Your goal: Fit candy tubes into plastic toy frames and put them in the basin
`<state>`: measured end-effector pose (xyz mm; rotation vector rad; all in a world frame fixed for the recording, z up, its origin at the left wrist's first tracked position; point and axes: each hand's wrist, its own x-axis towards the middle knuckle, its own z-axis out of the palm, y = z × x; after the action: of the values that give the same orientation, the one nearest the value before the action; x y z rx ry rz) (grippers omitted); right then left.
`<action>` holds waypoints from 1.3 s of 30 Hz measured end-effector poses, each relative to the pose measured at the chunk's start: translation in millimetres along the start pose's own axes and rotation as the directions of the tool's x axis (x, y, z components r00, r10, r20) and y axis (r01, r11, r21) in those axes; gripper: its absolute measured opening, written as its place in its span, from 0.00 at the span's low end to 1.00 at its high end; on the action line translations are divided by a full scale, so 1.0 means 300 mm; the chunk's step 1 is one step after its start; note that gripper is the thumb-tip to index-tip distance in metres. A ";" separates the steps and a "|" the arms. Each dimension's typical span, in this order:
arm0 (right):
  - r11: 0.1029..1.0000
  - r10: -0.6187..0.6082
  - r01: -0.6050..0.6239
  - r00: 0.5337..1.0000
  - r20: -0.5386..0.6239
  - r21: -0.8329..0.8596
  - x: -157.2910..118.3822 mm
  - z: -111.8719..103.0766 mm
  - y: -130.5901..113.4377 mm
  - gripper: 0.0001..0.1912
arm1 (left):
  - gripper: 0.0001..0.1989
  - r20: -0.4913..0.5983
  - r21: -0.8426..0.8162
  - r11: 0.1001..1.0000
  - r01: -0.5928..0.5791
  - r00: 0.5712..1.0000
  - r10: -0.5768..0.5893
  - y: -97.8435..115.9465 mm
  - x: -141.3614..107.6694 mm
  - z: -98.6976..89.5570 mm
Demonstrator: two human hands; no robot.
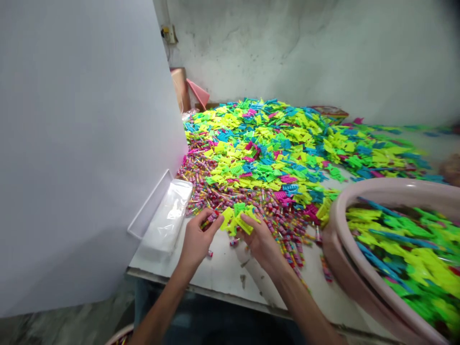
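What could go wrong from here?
1. The yellow pieces fan loosely out of the right grip; one may slip.
2. A stray tube lies near the front edge of the table and could roll off.
3. The bags, close to the table's corner, might get knocked down.

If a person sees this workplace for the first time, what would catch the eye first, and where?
Probably the large heap of neon yellow, green, blue and magenta plastic pieces, spread over the back of the white table. Next, at the right, comes the round pale-pink tub full of similar colours. At front centre, the bare right hand holds bright yellow plastic pieces, beside the bare left hand.
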<state>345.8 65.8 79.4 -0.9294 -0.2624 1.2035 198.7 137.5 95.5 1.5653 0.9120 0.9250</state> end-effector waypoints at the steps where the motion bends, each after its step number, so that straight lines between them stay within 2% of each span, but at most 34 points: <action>1: 1.000 0.009 -0.009 1.000 -0.003 0.005 -0.001 0.002 -0.001 0.19 | 0.14 -0.021 -0.042 0.999 0.012 1.000 -0.013 -0.003 -0.001 0.000; 5: 0.999 0.022 -0.021 1.000 -0.019 0.047 -0.007 0.013 0.007 0.25 | 0.15 -0.147 -0.140 0.990 0.018 0.988 -0.039 -0.009 -0.005 0.012; 8: 0.999 0.034 -0.034 0.999 0.035 0.021 -0.016 0.018 0.021 0.28 | 0.15 -0.183 -0.173 0.985 0.021 0.982 -0.053 -0.012 -0.009 0.025; 14: 0.992 0.116 -0.124 0.960 0.253 0.017 -0.030 0.033 0.026 0.16 | 0.15 -0.237 -0.242 0.970 0.022 0.968 -0.081 -0.028 -0.020 0.049; 16: 0.992 0.118 -0.122 0.964 0.239 0.006 -0.030 0.044 0.028 0.17 | 0.14 -0.204 -0.215 0.976 0.032 0.976 -0.077 -0.033 -0.028 0.055; 20: 0.992 0.015 -0.013 1.000 0.011 -0.126 -0.027 0.056 0.046 0.22 | 0.15 -0.010 -0.066 0.997 0.036 0.999 -0.037 -0.034 -0.051 0.060; 22: 0.983 -0.035 0.025 0.998 -0.049 -0.181 -0.025 0.053 0.053 0.23 | 0.15 0.001 -0.004 1.000 0.008 1.000 -0.008 -0.031 -0.061 0.053; 24: 0.978 -0.072 0.059 0.996 -0.058 -0.201 -0.024 0.048 0.054 0.24 | 0.15 -0.001 0.046 0.999 -0.027 1.000 0.027 -0.027 -0.067 0.041; 28: 0.979 -0.105 0.089 0.991 -0.082 -0.182 -0.024 0.044 0.049 0.23 | 0.12 0.095 0.065 0.997 -0.034 0.995 0.028 -0.027 -0.076 0.019; 31: 0.997 -0.055 0.051 0.996 -0.075 -0.052 -0.030 0.049 0.049 0.21 | 0.13 0.053 -0.024 0.999 0.036 0.998 -0.035 -0.032 -0.083 0.023; 34: 0.996 0.033 -0.036 0.999 0.032 0.085 -0.042 0.051 0.051 0.15 | 0.15 -0.017 -0.209 0.969 0.130 0.991 -0.136 -0.036 -0.089 0.040; 37: 0.994 0.083 -0.090 0.990 0.118 0.062 -0.056 0.052 0.050 0.14 | 0.17 -0.010 -0.303 0.940 0.159 0.985 -0.170 -0.039 -0.097 0.052; 39: 0.997 0.066 -0.068 0.994 0.084 0.022 -0.061 0.054 0.047 0.14 | 0.16 0.018 -0.258 0.954 0.154 0.988 -0.155 -0.042 -0.104 0.051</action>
<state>319.1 58.2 84.5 -0.8735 -0.2842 1.3068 198.9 105.2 77.6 1.2524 0.8646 0.8958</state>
